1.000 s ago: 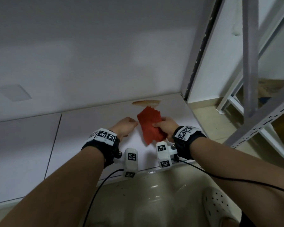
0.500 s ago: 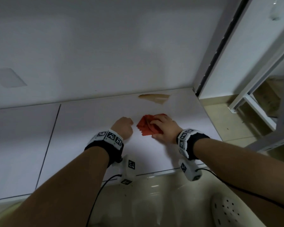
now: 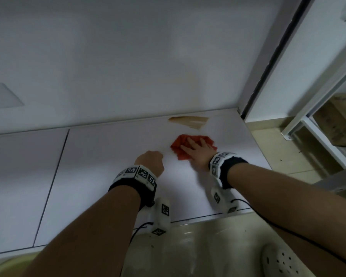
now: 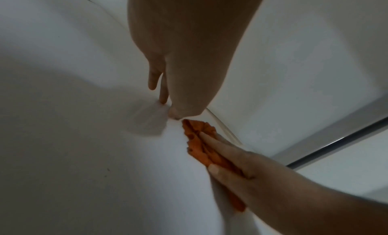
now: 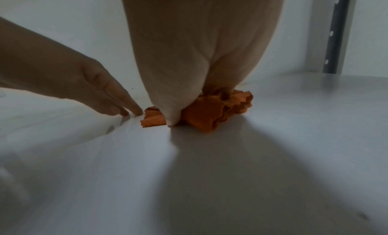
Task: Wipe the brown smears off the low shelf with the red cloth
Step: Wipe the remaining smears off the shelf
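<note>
The red cloth (image 3: pixel 181 145) lies bunched on the white low shelf (image 3: pixel 108 156), a little in front of a brown smear (image 3: pixel 190 121) by the back wall. My right hand (image 3: pixel 197 149) presses flat on the cloth with straight fingers (image 4: pixel 212 143); the cloth (image 5: pixel 206 116) bulges out from under the palm. My left hand (image 3: pixel 150 159) is just left of the cloth (image 4: pixel 195 135), its straight fingertips (image 5: pixel 134 111) touching the bare shelf. The smear is apart from cloth and hands.
A perforated metal upright (image 3: pixel 268 66) stands at the shelf's right rear corner. A seam (image 3: pixel 54 176) splits the shelf on the left. Beyond the right edge are floor tiles, a white rack frame (image 3: pixel 318 136) and a cardboard box (image 3: pixel 336 120). A white clog (image 3: pixel 282 260) is on the floor.
My right hand has laid the cloth down from a raised hold and now presses it flat on the shelf. The left hand has stayed beside it.
</note>
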The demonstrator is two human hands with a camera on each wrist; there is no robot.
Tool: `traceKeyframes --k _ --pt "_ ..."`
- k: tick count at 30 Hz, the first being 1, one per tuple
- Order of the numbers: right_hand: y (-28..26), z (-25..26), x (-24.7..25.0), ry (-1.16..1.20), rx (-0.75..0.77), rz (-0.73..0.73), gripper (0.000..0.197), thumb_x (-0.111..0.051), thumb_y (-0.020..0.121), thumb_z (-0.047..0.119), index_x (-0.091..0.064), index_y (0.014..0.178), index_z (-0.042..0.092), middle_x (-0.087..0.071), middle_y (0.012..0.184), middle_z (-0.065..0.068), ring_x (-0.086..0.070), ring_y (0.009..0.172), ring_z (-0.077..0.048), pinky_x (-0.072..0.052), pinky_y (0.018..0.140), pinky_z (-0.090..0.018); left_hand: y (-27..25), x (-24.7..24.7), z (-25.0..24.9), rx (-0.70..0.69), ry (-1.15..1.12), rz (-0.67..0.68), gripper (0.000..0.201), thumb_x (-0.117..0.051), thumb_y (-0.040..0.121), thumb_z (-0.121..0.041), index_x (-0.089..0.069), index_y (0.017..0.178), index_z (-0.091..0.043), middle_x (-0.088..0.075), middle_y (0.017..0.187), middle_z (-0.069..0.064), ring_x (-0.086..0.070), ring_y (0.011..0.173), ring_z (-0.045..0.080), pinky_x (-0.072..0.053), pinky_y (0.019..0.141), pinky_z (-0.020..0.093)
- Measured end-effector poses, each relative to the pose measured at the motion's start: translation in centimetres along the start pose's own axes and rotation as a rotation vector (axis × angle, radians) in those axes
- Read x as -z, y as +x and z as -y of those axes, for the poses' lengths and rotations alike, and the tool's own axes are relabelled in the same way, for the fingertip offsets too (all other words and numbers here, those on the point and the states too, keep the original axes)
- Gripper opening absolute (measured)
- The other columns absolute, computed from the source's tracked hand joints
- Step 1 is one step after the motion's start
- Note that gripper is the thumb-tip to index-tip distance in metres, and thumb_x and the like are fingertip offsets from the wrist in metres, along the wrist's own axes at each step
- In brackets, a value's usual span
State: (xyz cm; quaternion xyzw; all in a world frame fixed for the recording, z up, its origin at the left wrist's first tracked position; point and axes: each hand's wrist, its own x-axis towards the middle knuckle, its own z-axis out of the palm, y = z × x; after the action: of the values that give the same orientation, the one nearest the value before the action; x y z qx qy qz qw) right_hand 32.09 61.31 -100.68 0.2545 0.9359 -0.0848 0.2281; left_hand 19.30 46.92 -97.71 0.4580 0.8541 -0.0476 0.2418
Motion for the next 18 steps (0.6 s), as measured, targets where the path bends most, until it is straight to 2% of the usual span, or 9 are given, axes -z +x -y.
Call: traceKeyframes --k 3,5,7,11,14,18 --pt "0.5 -2.6 0.3 0.053 -0.123 0.053 0.070 -0.041 0.094 0.029 -0.001 0.151 0.030 0.009 0.160 -0.008 0.002 0.144 -0.045 -0.010 0.116 -0.058 0.3 0.5 0.2 0.012 0.007 0.043 0.042 -0.042 0.095 -0.014 -0.051 0.136 -0.013 -0.048 0.141 0.006 -0.047 0.129 0.025 -0.038 0.109 0.033" --pt "-0.2 -3.4 -0.3 0.054 -0.136 0.043 0.069 -0.040 0.093 0.030 -0.003 0.152 0.030 0.007 0.160 -0.008 -0.001 0.144 -0.045 -0.011 0.115 -0.058 0.8 1.0 0.2 0.016 0.012 0.050 0.040 -0.043 0.095 -0.013 -0.054 0.133 -0.012 -0.050 0.140 0.006 -0.048 0.129 0.024 -0.038 0.109 0.033" --pt "-1.1 -2.4 -0.8 0.035 -0.085 0.022 0.070 -0.041 0.092 0.030 -0.005 0.151 0.030 0.005 0.160 -0.009 -0.005 0.144 -0.046 -0.011 0.116 -0.057 1.2 1.3 0.2 0.024 0.020 0.018 0.039 -0.043 0.094 -0.012 -0.057 0.130 -0.011 -0.053 0.137 0.006 -0.051 0.125 0.024 -0.042 0.105 0.034" --pt "-0.1 1.3 -1.3 -0.018 0.084 0.001 0.071 -0.043 0.092 0.024 -0.006 0.151 0.031 0.003 0.160 -0.007 -0.004 0.145 -0.041 -0.011 0.116 -0.058 1.7 1.4 0.3 0.042 0.053 -0.027 0.042 -0.040 0.094 -0.013 -0.050 0.135 -0.010 -0.050 0.138 0.007 -0.050 0.126 0.024 -0.041 0.105 0.034" --pt "1.9 1.8 0.0 0.001 0.046 0.028 0.071 -0.043 0.094 0.022 -0.001 0.151 0.031 0.010 0.160 -0.004 0.002 0.144 -0.044 -0.006 0.117 -0.056 2.2 1.2 0.6 0.030 0.041 0.005 0.042 -0.040 0.094 -0.013 -0.049 0.135 -0.011 -0.051 0.138 0.009 -0.051 0.125 0.026 -0.043 0.105 0.034" --pt "3.8 1.1 2.6 -0.009 -0.046 0.078 0.073 -0.045 0.096 0.031 0.004 0.151 0.031 0.016 0.159 -0.002 0.004 0.143 -0.045 -0.006 0.118 -0.054 1.8 0.9 1.3 0.038 0.038 0.004 0.049 -0.038 0.096 -0.010 -0.036 0.145 -0.015 -0.041 0.146 0.007 -0.042 0.133 0.028 -0.037 0.110 0.037"
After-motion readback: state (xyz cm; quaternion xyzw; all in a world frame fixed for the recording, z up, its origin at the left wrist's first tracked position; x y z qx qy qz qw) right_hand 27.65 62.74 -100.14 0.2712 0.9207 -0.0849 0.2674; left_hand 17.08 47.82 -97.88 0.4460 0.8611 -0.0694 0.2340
